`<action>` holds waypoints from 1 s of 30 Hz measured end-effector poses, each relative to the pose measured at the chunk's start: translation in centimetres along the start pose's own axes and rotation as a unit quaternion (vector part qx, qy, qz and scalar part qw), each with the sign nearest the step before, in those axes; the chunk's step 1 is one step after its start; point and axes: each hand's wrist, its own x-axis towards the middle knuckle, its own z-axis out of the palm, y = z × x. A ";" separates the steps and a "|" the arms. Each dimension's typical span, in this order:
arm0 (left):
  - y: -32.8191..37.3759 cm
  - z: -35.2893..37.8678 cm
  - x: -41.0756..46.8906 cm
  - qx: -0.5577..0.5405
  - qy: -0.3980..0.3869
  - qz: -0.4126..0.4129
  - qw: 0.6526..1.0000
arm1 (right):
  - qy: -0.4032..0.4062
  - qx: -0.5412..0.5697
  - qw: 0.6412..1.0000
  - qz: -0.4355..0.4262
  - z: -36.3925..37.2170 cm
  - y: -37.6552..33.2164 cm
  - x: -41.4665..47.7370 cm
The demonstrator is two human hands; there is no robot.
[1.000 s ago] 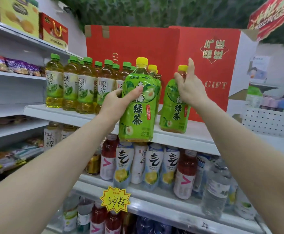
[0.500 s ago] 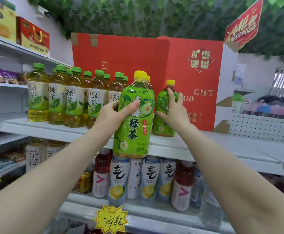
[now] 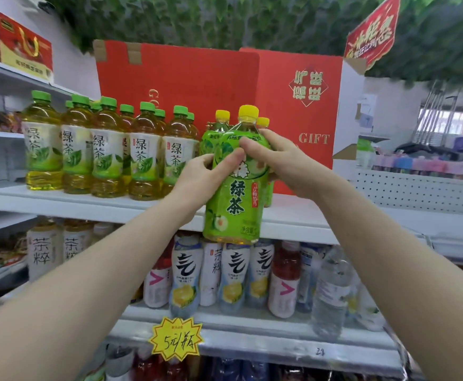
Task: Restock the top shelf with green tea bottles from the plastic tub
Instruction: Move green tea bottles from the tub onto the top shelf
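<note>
Yellow-capped green tea bottle (image 3: 233,193) was held in front of the top shelf (image 3: 59,200), base hanging below the shelf lip, not yet set down; left hand (image 3: 194,178) gripped its left side, thumb across the label; right hand (image 3: 288,163) clasped the upper right side, fingers (image 3: 274,138) curled on the plastic; two matching bottles (image 3: 219,133) stood behind, beside the green-capped bottles (image 3: 87,152), w/ a red gift box (image 3: 180,86) at the back; tub not in view. Best approach, prob., was to raise the base clear of the lip; slide it in upright just ahead of the matching pair; keep label outward; avoid nudging neighbours; release only once it sat flat.
</note>
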 end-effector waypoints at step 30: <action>-4.2 -1.6 6.5 0.584 -0.007 0.188 0.790 | 0.097 -0.541 0.835 0.004 1.4 1.7 0.4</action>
